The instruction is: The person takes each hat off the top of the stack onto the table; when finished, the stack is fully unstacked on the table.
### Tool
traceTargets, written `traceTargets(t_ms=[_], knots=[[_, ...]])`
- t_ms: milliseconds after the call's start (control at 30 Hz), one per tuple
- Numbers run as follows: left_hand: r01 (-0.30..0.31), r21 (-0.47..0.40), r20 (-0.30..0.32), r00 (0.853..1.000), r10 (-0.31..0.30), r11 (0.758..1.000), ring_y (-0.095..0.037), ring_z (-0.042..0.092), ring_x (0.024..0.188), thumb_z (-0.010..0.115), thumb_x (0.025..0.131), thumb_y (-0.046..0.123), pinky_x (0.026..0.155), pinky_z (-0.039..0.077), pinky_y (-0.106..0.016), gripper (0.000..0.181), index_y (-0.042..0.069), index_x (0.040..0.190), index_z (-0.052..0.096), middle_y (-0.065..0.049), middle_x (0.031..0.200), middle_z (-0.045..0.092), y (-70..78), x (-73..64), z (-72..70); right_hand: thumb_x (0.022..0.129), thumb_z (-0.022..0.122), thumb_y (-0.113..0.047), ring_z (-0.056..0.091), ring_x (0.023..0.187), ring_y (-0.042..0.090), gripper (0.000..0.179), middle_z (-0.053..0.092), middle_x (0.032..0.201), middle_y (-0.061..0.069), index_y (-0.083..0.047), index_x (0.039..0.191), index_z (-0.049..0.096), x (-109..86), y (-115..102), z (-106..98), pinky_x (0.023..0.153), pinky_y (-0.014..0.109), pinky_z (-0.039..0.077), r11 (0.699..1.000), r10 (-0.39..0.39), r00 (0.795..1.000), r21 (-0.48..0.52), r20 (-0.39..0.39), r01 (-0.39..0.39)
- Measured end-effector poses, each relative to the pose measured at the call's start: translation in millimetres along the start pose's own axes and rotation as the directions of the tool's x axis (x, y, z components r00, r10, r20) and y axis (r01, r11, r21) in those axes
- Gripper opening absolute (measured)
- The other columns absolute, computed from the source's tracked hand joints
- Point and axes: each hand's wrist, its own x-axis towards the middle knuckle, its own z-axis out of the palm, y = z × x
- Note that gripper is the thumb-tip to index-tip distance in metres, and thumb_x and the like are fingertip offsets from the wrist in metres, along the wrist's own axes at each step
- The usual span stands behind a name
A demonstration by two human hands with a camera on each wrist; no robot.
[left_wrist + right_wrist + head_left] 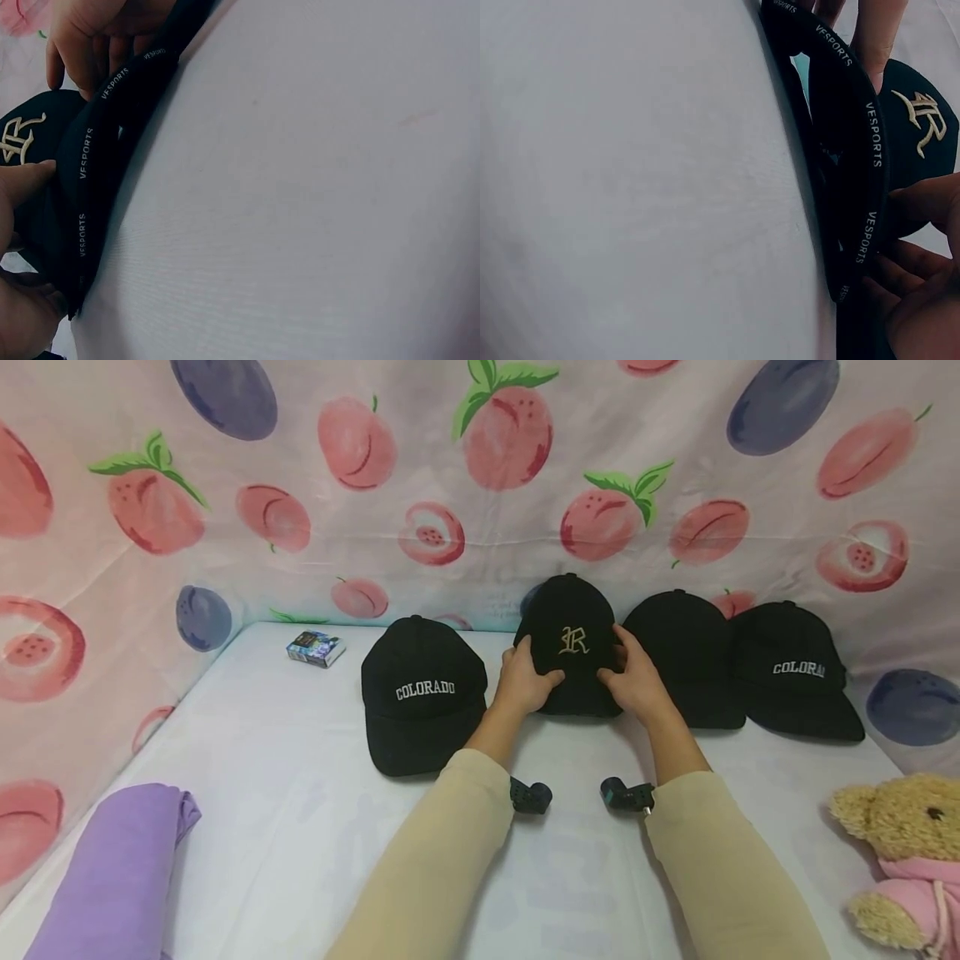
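Both my hands hold a black baseball cap (567, 602) with a gold letter R, one at each side. My left hand (527, 678) has its thumb on the cap's front and its fingers along the left side. The right hand (637, 675) mirrors this on the other side. In the left wrist view, white VESPORTS lettering runs along an edge band (88, 157) of the cap; the right wrist view shows the same lettering and the gold R (922, 120). A black COLORADO cap (423, 727) sits left of my left hand. Beside my right hand stands a plain black cap (686, 652).
Another COLORADO cap (795, 693) stands at the far right, overlapped by the plain one. A small patterned box (316, 648) lies at the back left. Folded purple cloth (112, 868) is front left, a teddy bear (911, 827) front right. Fruit-print fabric (495, 518) hangs behind the white table (285, 777).
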Motion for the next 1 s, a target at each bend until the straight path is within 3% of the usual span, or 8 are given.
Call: traceTargets(t_ms=[333,867,1000], knots=[[-0.043,-0.002,0.005,0.999,0.043,0.999,-0.034,0.035,0.153,0.071,0.099,0.031,0.123,0.034,-0.046,0.083,0.012,0.165,0.024,-0.022,0.165,0.028,-2.2,6.9,3.1,0.103,0.054,-0.005,0.028,0.154,0.044,0.082,0.024,0.167,0.029,-0.013,0.168,0.004,-0.9,2.0,-1.0,0.125,0.057,0.025,1.0,0.005,1.0,0.02,-0.022,-0.005],[-0.035,-0.015,0.012,0.999,0.035,0.999,-0.033,0.034,0.153,0.07,0.1,0.031,0.124,0.034,-0.045,0.08,0.011,0.164,0.026,-0.02,0.166,0.027,1.0,9.5,7.0,0.101,0.054,-0.004,0.029,0.154,0.044,0.081,0.025,0.166,0.029,-0.013,0.168,0.008,-1.1,2.1,1.1,0.125,0.057,0.026,0.999,0.009,0.997,0.039,-0.073,-0.006],[-0.029,0.025,0.009,1.0,0.029,0.999,-0.034,0.036,0.152,0.068,0.1,0.034,0.123,0.035,-0.044,0.079,0.01,0.164,0.027,-0.021,0.165,0.028,1.6,8.4,7.6,0.102,0.055,-0.005,0.028,0.154,0.045,0.081,0.026,0.166,0.03,-0.012,0.167,0.008,-2.4,2.3,1.4,0.125,0.056,0.025,0.999,0.017,0.997,0.042,-0.081,-0.014]])
